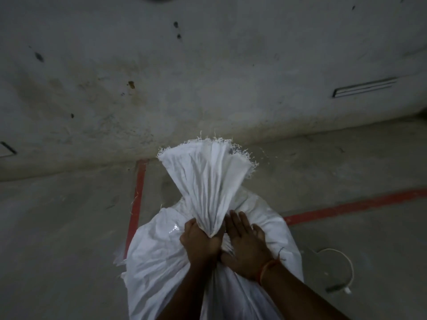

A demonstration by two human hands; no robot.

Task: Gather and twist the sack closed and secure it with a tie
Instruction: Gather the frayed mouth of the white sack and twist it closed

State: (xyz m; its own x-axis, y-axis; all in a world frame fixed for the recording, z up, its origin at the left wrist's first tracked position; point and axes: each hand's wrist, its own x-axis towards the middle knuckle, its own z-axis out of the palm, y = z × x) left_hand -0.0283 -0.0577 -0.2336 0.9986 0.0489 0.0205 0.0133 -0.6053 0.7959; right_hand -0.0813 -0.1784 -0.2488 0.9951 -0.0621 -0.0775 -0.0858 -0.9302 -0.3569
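Sack neck bunched in the left fist

The white sack (pixel 161 262) stands on the floor (pixel 57 227); left hand (pixel 201 241) clamps its gathered neck, frayed mouth fanning above, right hand (pixel 247 243) lies flat, fingers apart, beside it.

On my feed the sack (pixel 161 262) is plain white, woven, with pale frayed threads along its open edge and one glossy highlight on its left shoulder. The floor (pixel 57 227) reads dull grey-beige, crossed by red painted lines (pixel 136 204). The wall (pixel 208 65) is off-white concrete, blotched with brownish stains and scattered dark specks. I see a thin orange-red thread band (pixel 265 269) at the right wrist. A white cord (pixel 346 264) curves over the grey floor at right.
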